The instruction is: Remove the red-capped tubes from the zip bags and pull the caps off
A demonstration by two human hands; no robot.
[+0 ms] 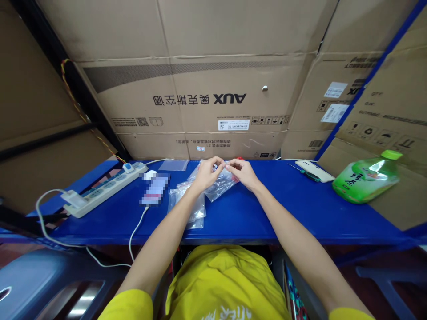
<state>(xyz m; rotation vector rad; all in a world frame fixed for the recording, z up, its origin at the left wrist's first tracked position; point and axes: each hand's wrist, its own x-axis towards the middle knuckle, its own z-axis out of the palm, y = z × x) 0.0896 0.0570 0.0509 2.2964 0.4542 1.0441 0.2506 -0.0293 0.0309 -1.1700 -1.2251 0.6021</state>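
Observation:
My left hand (pixel 209 172) and my right hand (pixel 244 171) meet over the table, thumbs and fingers pinched and tips almost touching. Between and below them is a clear plastic bag (pixel 220 187) with some red at its right side; both pinches appear to be on its upper edge. Whatever small thing might lie between the fingertips is too small to make out. More clear plastic bags (pixel 196 208) lie in a loose pile beside and under my left forearm, partly hidden by it.
On the blue table (pixel 267 222), a power strip (pixel 106 186) and a charging phone (pixel 155 190) with cables are at left. A flat clear sleeve (pixel 173 165) lies at the back. To the right are a screwdriver (pixel 310 175), a white flat object (pixel 315 170) and a green bottle (pixel 365 178). Cardboard (pixel 200 35) walls the back.

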